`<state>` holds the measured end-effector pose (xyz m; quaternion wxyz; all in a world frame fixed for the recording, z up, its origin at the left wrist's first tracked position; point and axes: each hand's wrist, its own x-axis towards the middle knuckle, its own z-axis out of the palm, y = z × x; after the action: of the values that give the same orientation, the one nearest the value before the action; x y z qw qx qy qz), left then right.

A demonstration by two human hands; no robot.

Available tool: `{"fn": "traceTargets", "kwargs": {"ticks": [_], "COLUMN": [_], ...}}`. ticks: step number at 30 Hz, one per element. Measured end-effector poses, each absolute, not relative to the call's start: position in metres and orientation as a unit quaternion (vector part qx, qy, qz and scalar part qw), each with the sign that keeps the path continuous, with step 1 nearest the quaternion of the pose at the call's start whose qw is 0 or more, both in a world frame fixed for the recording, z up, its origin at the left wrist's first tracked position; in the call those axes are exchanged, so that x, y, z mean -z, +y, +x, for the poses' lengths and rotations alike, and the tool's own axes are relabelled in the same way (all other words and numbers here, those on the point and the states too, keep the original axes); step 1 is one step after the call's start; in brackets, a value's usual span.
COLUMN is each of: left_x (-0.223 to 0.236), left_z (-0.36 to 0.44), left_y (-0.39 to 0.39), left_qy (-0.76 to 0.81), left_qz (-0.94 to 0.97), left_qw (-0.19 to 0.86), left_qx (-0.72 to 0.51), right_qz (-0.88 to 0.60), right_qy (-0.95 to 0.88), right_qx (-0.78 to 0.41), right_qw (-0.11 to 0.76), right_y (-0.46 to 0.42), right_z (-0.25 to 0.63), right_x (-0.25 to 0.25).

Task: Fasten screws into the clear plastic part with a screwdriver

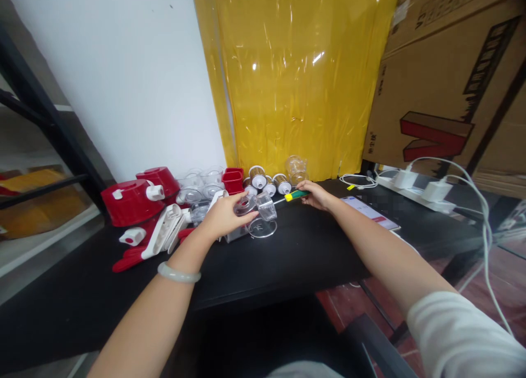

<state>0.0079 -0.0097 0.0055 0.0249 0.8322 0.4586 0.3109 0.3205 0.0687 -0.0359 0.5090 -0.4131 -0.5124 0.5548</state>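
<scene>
My right hand (314, 195) is closed around the green and yellow handle of a screwdriver (296, 195). Its metal shaft points left, toward a clear plastic part (266, 207). My left hand (230, 215), with fingers and thumb curved, grips that clear part above the black table. Whether the screwdriver's tip touches the part is too small to tell. Below the part lies a clear round lid or disc (263, 228). Just behind my hands are several metallic cylinders with white ends (257, 176) and a small red square container (233, 181).
Red housings with white knobs (132, 202) and a white handle-like part (166, 224) crowd the left. Clear cups (201, 183) stand behind. To the right are a phone (370, 212), a power strip (415, 192) with chargers and cables, and a large cardboard box (444, 87).
</scene>
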Motion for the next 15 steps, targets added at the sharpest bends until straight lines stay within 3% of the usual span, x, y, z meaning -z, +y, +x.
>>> {"fn": "traceTargets", "kwargs": {"ticks": [7, 15], "left_x": [-0.006, -0.005], "left_z": [0.008, 0.007], "left_y": [-0.010, -0.008], "left_qy": [0.455, 0.455], "left_qz": [0.834, 0.833], "left_qw": [0.026, 0.022], "left_qx": [-0.310, -0.314], "right_qz": [-0.497, -0.406], "right_qy": [-0.559, -0.508], "right_qx": [-0.478, -0.583], "right_qw": [0.460, 0.487], "right_y": [0.077, 0.064], "right_z": [0.323, 0.325], "right_x": [0.042, 0.034]}}
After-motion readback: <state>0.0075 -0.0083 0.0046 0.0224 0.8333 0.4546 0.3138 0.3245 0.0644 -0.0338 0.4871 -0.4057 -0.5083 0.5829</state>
